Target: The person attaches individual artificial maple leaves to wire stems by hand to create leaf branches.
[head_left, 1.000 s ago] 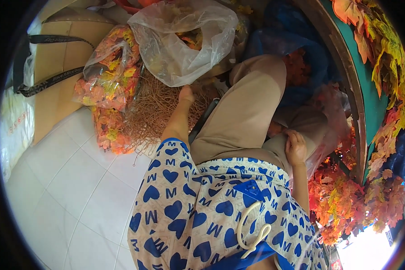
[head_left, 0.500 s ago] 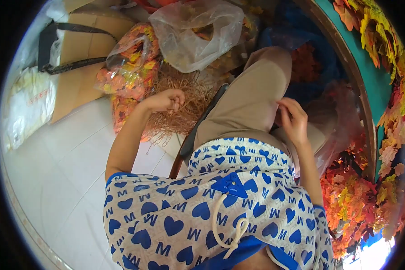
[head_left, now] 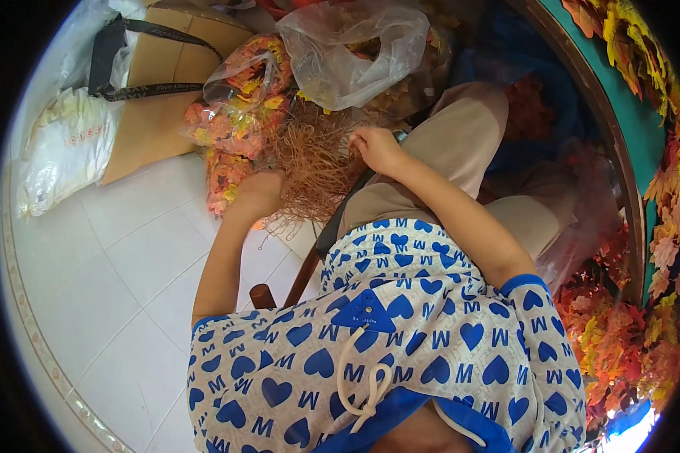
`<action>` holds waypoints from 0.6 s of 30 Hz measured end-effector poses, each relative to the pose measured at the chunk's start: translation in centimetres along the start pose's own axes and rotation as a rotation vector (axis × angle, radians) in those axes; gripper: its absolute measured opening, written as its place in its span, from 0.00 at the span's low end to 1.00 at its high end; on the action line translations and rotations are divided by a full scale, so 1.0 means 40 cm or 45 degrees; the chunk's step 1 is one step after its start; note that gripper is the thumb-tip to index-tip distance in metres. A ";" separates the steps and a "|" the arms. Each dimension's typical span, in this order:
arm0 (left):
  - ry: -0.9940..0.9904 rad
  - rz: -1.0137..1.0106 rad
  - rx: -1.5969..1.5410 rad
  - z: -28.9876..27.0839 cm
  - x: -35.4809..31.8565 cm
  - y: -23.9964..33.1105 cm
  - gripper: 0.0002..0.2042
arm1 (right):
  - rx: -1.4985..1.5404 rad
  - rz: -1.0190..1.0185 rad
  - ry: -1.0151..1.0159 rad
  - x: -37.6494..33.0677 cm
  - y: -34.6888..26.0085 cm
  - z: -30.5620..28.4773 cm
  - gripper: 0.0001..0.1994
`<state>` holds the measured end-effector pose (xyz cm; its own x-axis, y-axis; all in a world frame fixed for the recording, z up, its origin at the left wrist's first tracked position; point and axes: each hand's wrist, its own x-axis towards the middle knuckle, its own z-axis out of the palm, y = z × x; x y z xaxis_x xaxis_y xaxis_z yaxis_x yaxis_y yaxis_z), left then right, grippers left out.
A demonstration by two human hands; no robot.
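Observation:
A tangled heap of thin brown wiry strands [head_left: 315, 155] lies at my left side, beside the seat, with loose ends trailing over the floor. My left hand [head_left: 261, 195] is curled closed at the near left edge of this heap; its fingertips are hidden. Reaching across my lap, my right hand [head_left: 379, 151] is closed at the heap's right edge, its curled fingers on some of the strands. Just beyond my left hand, clear plastic bags of orange and yellow artificial leaves [head_left: 238, 124] stand against the heap.
An open clear plastic bag [head_left: 340, 72] lies behind the heap. A cardboard piece [head_left: 155, 94] with a black strap and a white plastic package [head_left: 68, 151] are at far left. Artificial leaf garlands [head_left: 661, 249] hang on the right, by a curved green-topped table edge [head_left: 633, 143].
My right hand has moved left from over my lap to the heap of strands. My left hand has dropped lower, nearer to me, against the heap's edge. The view has shifted slightly.

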<state>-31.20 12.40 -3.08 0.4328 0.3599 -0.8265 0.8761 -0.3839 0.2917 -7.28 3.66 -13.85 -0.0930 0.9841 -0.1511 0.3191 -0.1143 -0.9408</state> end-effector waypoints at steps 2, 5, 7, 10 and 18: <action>0.685 -0.019 0.793 -0.010 0.011 0.083 0.25 | -0.287 0.031 0.316 -0.008 -0.012 0.001 0.09; 0.826 0.781 0.248 -0.026 0.112 0.174 0.39 | -0.061 0.068 0.364 -0.052 -0.076 0.001 0.10; 0.735 1.062 0.231 0.044 0.241 0.153 0.37 | 0.199 0.158 0.290 -0.103 -0.140 -0.014 0.11; 0.313 0.873 0.103 0.140 0.390 0.094 0.29 | 0.273 0.117 0.421 -0.226 -0.202 -0.070 0.10; 0.328 0.967 0.199 0.211 0.407 0.153 0.13 | 0.696 0.522 0.873 -0.542 -0.299 -0.198 0.12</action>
<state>-20.60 8.74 -18.81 0.9485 0.1310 -0.2885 0.2930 -0.7090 0.6415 -1.59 -15.25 3.07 0.5535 0.6993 -0.4524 -0.2948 -0.3434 -0.8917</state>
